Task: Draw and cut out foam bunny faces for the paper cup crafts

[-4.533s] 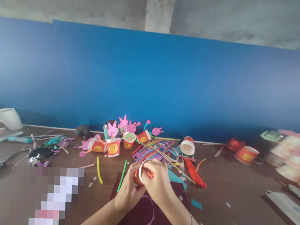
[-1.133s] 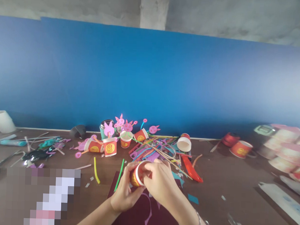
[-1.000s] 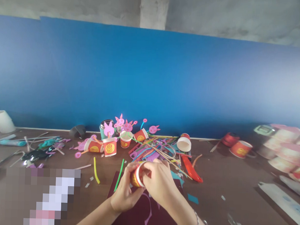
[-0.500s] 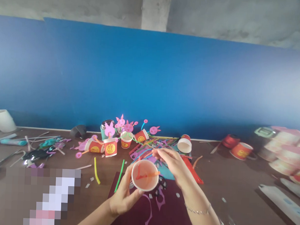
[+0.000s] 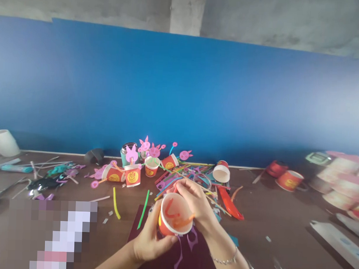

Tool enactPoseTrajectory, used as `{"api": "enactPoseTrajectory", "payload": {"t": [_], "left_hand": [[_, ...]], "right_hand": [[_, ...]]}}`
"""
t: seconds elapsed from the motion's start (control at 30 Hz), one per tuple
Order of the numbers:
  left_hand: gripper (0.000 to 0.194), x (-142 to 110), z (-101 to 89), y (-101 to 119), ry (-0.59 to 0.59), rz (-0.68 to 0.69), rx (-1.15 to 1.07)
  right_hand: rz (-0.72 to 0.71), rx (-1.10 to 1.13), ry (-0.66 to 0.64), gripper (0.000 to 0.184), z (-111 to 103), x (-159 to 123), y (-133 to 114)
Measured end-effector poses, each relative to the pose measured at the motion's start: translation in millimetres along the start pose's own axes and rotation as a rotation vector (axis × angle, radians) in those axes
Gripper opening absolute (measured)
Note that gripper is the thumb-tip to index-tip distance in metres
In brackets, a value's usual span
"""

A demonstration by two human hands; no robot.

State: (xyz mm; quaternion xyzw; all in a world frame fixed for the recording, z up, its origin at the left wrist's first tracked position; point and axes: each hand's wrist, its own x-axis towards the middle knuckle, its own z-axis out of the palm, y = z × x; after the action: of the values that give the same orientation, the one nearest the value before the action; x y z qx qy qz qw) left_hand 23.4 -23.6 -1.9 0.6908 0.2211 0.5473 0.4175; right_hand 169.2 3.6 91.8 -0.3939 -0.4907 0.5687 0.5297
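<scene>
My left hand (image 5: 150, 237) is wrapped around a red paper cup (image 5: 164, 222), its white inside facing me. Through the cup runs a bent red straw (image 5: 171, 209), and an orange straw (image 5: 186, 221) reaches the near right of the rim. My right hand (image 5: 193, 196) is at the far rim with fingertips closed on the end of the red straw. Beneath the hands lies a dark maroon sheet (image 5: 151, 263) with purple paper scraps (image 5: 192, 239) on it.
Red cups with pink paper animal faces (image 5: 132, 176) stand and lie behind, near a heap of coloured straws (image 5: 192, 170). A yellow straw (image 5: 116, 203) and green straw (image 5: 143, 209) lie left. Red-handled scissors (image 5: 231, 205) lie right; stacked cups (image 5: 342, 181) stand far right.
My right hand has come down and left to the cup's far rim and closed on the red straw. The cup has tilted and shifted slightly right.
</scene>
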Motion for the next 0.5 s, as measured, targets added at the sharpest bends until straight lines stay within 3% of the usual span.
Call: {"api": "enactPoseTrajectory", "payload": {"t": [0.2, 0.5], "left_hand": [[0.066, 4.4, -2.8, 0.1, 0.032, 0.047, 0.077], [0.066, 5.9, -5.5, 1.7, 0.050, 0.112, 0.171]], "right_hand": [[-0.165, -0.153, 0.063, 0.025, 5.9, -5.5, 0.3], [-0.161, -0.029, 0.079, 0.021, 10.8, -8.5, 4.9]]}}
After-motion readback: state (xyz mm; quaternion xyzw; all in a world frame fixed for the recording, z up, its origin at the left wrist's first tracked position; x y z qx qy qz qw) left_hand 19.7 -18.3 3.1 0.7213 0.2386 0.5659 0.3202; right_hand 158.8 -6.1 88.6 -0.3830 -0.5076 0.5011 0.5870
